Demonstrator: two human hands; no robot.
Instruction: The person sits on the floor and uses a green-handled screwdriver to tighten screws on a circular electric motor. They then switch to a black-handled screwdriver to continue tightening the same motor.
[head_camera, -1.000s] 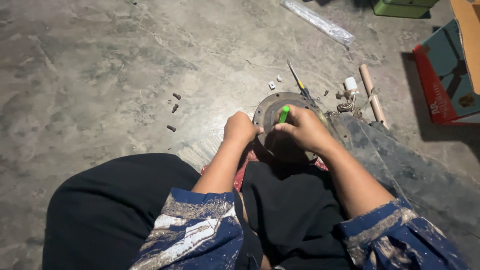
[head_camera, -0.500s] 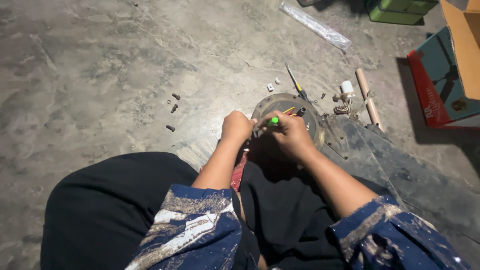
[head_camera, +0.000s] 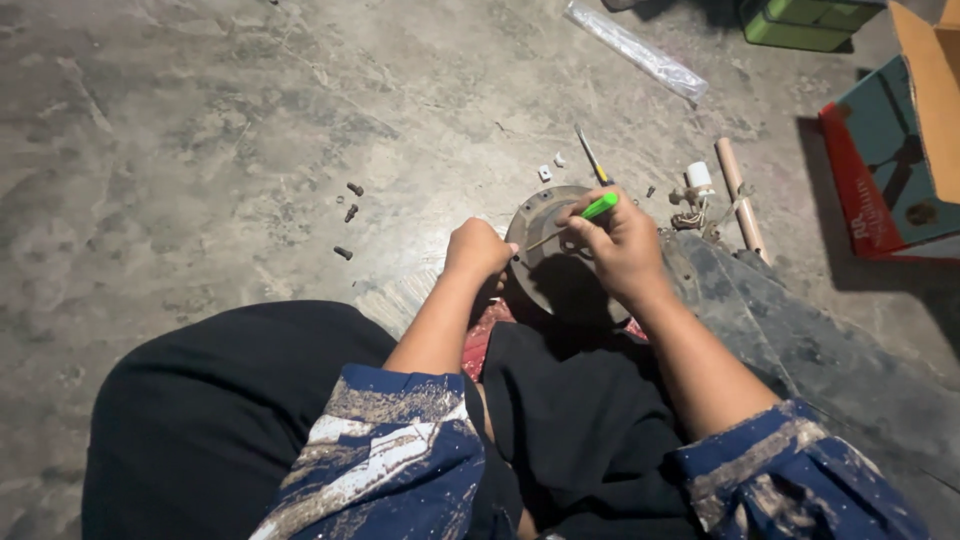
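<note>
Sitting on the concrete floor (head_camera: 200, 120) with the round metal housing (head_camera: 545, 245) propped between my knees. Left hand (head_camera: 478, 250), fingers curled tight, grips its rim; right hand (head_camera: 622, 245) pinches the green-handled screwdriver (head_camera: 585, 215), tip on the face. Looks like I'm working a screw; next it needs steady downward pressure. Loose screws (head_camera: 350, 215) lie off to my left.

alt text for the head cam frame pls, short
Seated on a concrete floor, a person steadies a round dark metal disc with the left hand while the right hand works a green-handled screwdriver against it. Loose screws lie to the left, a cardboard box at far right.
</note>
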